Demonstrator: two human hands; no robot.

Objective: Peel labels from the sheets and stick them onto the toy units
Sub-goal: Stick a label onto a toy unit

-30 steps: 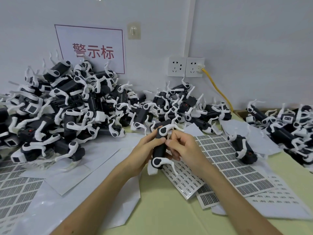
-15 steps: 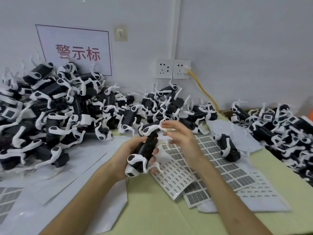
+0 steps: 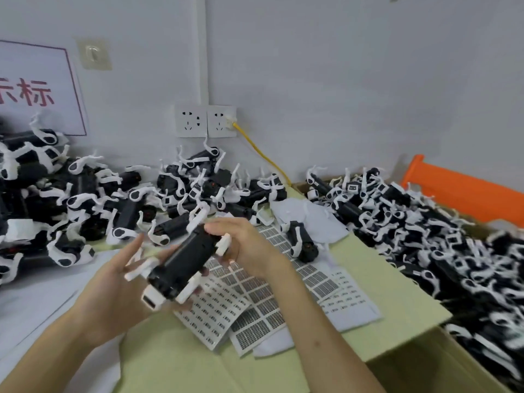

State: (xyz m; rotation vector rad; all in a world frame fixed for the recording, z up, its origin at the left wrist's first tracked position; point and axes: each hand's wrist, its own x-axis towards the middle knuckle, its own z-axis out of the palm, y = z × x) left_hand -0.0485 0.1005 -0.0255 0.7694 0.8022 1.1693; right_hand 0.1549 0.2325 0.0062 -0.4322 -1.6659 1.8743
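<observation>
A black toy unit (image 3: 184, 262) with white legs is held tilted above the table, its white-ended tip pointing toward me. My left hand (image 3: 113, 285) lies under its near end with the palm up and the fingers spread. My right hand (image 3: 249, 245) grips the far end, fingers curled over a white leg. Sheets of small printed labels (image 3: 255, 302) lie overlapped on the green table just below and to the right of the toy. I see no loose label on either hand.
A big heap of toy units (image 3: 71, 199) fills the back left. One toy (image 3: 300, 242) stands alone by the sheets. A cardboard box (image 3: 425, 364) full of toys (image 3: 425, 236) sits at right, with an orange crate (image 3: 465, 191) behind. White backing paper (image 3: 34, 302) covers the left.
My right hand has come off the air and taken hold of the toy's far end. The left hand has loosened into a flat support. The toy has turned, and my view has swung right.
</observation>
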